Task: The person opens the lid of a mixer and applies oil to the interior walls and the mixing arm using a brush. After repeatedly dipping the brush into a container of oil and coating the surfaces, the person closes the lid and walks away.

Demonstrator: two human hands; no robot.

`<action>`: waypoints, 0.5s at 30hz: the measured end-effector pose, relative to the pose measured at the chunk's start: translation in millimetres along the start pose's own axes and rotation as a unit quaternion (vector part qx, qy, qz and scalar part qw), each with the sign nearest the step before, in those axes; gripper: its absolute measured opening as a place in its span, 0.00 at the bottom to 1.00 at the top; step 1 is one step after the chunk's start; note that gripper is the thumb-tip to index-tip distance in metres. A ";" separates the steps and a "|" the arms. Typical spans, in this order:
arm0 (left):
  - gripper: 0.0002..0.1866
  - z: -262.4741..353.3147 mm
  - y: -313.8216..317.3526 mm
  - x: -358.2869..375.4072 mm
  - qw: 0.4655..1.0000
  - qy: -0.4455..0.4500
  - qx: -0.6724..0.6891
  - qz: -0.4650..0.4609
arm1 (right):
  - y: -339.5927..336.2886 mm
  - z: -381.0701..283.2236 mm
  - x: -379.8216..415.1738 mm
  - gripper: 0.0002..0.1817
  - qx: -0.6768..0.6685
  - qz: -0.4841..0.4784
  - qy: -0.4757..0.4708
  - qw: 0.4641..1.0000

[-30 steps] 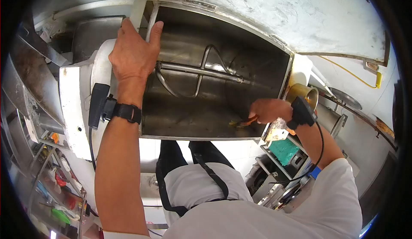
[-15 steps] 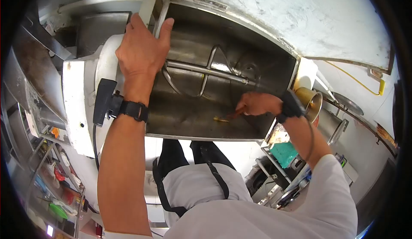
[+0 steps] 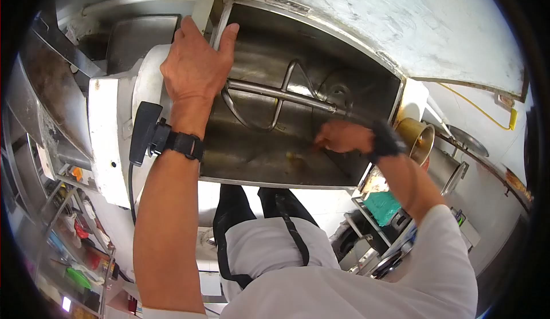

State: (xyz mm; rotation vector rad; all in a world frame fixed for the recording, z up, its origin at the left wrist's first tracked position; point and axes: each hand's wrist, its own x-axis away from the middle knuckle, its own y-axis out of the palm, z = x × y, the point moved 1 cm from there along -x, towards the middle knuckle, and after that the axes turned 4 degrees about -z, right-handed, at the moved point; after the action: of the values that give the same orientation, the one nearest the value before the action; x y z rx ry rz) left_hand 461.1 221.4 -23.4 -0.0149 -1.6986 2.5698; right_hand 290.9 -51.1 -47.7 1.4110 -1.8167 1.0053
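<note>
A steel dough mixer trough [image 3: 246, 161] lies open in front of me, with a bent-rod mixing shaft [image 3: 281, 94] across its inside. My left hand [image 3: 196, 64] grips the trough's left end rim, its thumb on the inner side and its fingers over the top, partly hidden. Inside the trough at the lower right, my right hand [image 3: 345, 137] is closed round the reddish handle of a small brush [image 3: 293, 160]. The brush's yellowish tip is smeared by motion near the trough's bottom. It points left, below the shaft and apart from it.
A raised white lid [image 3: 401, 27] stands behind the trough, and the white motor housing [image 3: 114, 141] is on its left. Brass-coloured and steel pots [image 3: 415, 134] are at the right. Crowded shelves [image 3: 80, 221] stand at lower left, and a green bag [image 3: 382, 206] lies lower right.
The brush in my right hand has become blurred by motion, its tip still low in the trough. My left hand stays on the rim. The whole view has shifted slightly.
</note>
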 end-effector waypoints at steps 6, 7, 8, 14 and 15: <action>0.36 -1.3 0.5 0.4 1.000 -0.001 -0.001 -0.010 | 58.7 23.0 -52.8 0.11 0.110 -0.004 0.093 0.990; 0.36 -1.8 1.0 1.3 1.000 -0.002 0.000 -0.013 | 44.7 14.7 -30.9 0.11 0.105 -0.011 0.034 0.994; 0.36 -1.2 1.2 1.2 1.000 -0.010 -0.003 -0.023 | 36.5 11.5 -12.7 0.11 0.099 -0.016 -0.024 0.995; 0.37 -4.1 2.0 0.1 1.000 -0.008 0.015 -0.009 | 40.0 59.4 -35.5 0.02 0.293 0.108 0.027 0.950; 0.37 -4.0 2.9 0.5 1.000 -0.004 0.016 -0.011 | 51.8 70.8 -48.8 0.02 0.295 0.104 0.022 0.950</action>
State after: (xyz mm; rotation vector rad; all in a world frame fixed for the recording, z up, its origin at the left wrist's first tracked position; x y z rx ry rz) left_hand 460.6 224.0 -27.7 0.0167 -1.6494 2.5850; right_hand 250.6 -80.0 -135.0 1.5238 -1.7300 1.7848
